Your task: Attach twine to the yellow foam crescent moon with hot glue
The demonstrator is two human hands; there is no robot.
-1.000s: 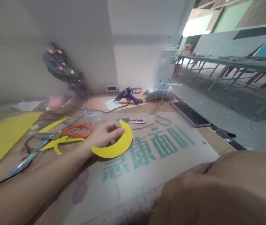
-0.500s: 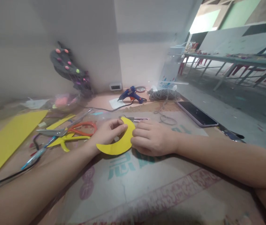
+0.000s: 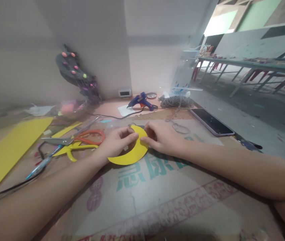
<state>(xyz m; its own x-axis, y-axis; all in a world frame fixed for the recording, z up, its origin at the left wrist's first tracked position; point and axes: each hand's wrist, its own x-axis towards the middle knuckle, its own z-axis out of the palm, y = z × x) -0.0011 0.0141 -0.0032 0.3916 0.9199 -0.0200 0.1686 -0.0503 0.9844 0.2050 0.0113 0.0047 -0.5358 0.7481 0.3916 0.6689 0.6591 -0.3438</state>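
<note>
A yellow paper crescent [image 3: 132, 156] is held between my two hands above the printed board. My left hand [image 3: 118, 140] pinches its inner edge near the upper part, thumb on top. On the outer right edge, my right hand [image 3: 158, 137] grips the same crescent between thumb and curled fingers. To the left of my left hand lie scissors with orange handles [image 3: 90, 136] and a yellow-handled tool [image 3: 83, 147]. Behind the crescent, a slim tool on the board is mostly hidden by the paper and my hands.
A blue glue gun [image 3: 141, 100] rests on white paper at the back. Grey yarn [image 3: 176, 101] and a phone [image 3: 211, 122] lie at the right. A large yellow sheet [image 3: 14, 150] covers the left side. A dark decorated piece [image 3: 75, 72] leans on the wall.
My right hand has turned and moved up along the crescent's outer edge, its thumb now on the paper. The crescent has shifted slightly to the right.
</note>
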